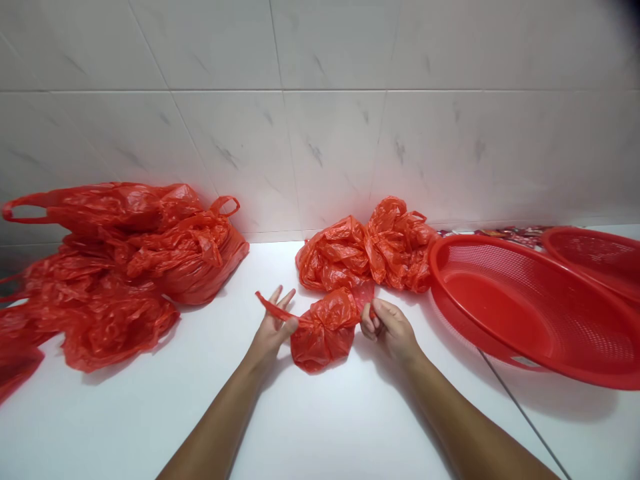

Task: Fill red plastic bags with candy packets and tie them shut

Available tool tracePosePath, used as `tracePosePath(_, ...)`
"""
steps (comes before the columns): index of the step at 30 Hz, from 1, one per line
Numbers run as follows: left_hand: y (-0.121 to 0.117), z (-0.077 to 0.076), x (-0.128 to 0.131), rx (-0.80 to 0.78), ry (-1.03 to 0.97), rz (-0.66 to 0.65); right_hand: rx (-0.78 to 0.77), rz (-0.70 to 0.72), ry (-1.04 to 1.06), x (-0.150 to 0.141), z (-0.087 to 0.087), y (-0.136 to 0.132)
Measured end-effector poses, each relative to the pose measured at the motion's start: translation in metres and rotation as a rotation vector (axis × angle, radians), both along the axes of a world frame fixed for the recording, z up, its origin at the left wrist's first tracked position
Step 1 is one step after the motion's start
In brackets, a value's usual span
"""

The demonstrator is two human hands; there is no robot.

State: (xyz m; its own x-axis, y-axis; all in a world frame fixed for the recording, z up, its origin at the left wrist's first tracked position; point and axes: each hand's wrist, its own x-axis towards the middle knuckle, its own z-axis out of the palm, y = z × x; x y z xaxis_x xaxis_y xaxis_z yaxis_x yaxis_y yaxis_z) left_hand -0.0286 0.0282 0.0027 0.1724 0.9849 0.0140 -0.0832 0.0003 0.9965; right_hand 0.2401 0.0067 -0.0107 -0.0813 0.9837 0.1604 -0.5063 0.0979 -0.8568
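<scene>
A small red plastic bag [324,340], bunched into a bundle and gathered at the top, rests on the white surface between my hands. On its left side my left hand [274,330] has the thumb against one twisted end of the bag, with some fingers stretched upward. My right hand [393,327] pinches the other end in closed fingers at the bag's right. Just behind lie two crumpled red plastic bags, a left bundle [334,253] and a right bundle [397,247]. What the small bag contains is hidden.
A large pile of red plastic bags [115,267] lies at the left by the tiled wall [330,153]. To the right stands a red plastic basket [500,320], with another red basket [600,260] behind it. A seam [520,410] crosses the white surface [310,433].
</scene>
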Motion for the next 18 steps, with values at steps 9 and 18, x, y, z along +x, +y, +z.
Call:
tracePosePath(9,-0.023,-0.007,0.032,0.630,0.768,-0.258,-0.073,0.076,0.066,-0.032,-0.008,-0.015)
tracePosePath(18,-0.033,0.001,0.048,0.763,0.780,-0.284,0.294,0.146,-0.263,-0.039,0.012,-0.041)
